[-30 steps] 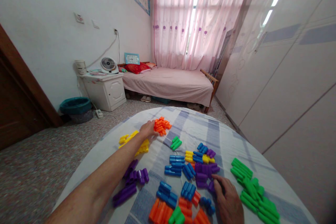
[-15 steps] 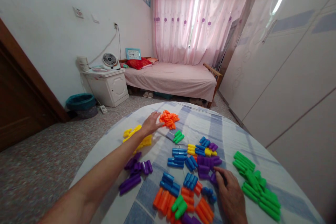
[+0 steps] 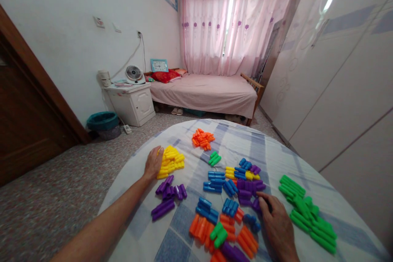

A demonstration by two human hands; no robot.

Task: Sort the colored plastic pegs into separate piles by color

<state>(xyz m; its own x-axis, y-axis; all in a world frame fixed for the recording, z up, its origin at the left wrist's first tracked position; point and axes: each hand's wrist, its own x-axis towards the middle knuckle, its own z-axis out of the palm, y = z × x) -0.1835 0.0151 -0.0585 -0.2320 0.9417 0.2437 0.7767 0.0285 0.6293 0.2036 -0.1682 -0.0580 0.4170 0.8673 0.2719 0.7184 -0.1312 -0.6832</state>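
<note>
On a round table, my left hand (image 3: 154,163) lies against the left edge of a pile of yellow plastic tube-shaped pieces (image 3: 171,162). Its fingers are apart and bent at the pile, with the tips partly hidden. My right hand (image 3: 278,219) rests at the right of the central cluster, its thumb and forefinger slightly apart beside purple pieces (image 3: 245,196). No held piece shows in it. Blue pieces (image 3: 212,187), orange pieces (image 3: 202,229) and a green piece (image 3: 218,235) lie in this cluster. Nearer me than the yellow pile are more purple pieces (image 3: 168,190).
An orange pile (image 3: 203,139) lies toward the far edge, with a small green group (image 3: 214,158) nearer. Long green pieces (image 3: 307,208) lie at the right on the checked tablecloth (image 3: 176,225). Beyond stand a bed (image 3: 208,92), a white cabinet (image 3: 139,104) and a bin (image 3: 103,123).
My left hand has moved from beside the orange pile back and left to the yellow pile. The yellow pieces look more gathered. My right hand stays by the purple pieces. The view has shifted slightly.
</note>
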